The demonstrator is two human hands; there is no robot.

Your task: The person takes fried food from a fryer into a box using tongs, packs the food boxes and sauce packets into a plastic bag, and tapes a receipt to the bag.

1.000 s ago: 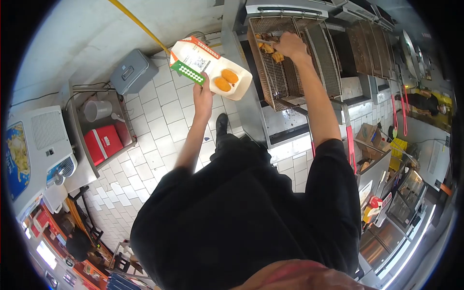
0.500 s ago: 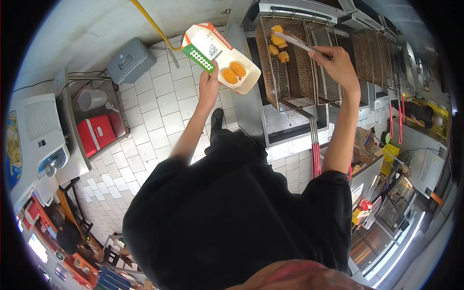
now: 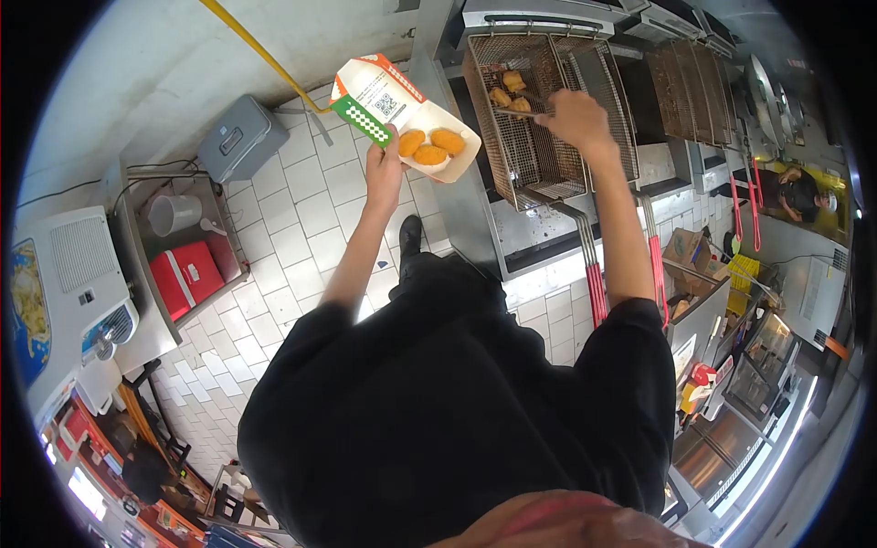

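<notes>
My left hand (image 3: 385, 172) grips an open cardboard box (image 3: 468, 157) with a printed lid, held left of the fryer. Inside the box lie three golden breaded nuggets (image 3: 429, 155). My right hand (image 3: 577, 121) is closed around metal tongs (image 3: 539, 116) and reaches over the left wire fryer basket (image 3: 539, 169). The tongs' tips are down at the fried nuggets (image 3: 514, 80) near the basket's far end; whether they pinch one I cannot tell.
A second fryer basket (image 3: 603, 87) sits right beside the first, with red-handled grips (image 3: 592, 283) projecting toward me. A grey bin (image 3: 242, 137) and a red box (image 3: 187, 265) stand on the left. Another person (image 3: 797, 196) is at the far right.
A third nugget is now in the box, where two lay before. My right hand has moved left and lower, bringing the tongs down among the nuggets in the basket. The box has shifted slightly left.
</notes>
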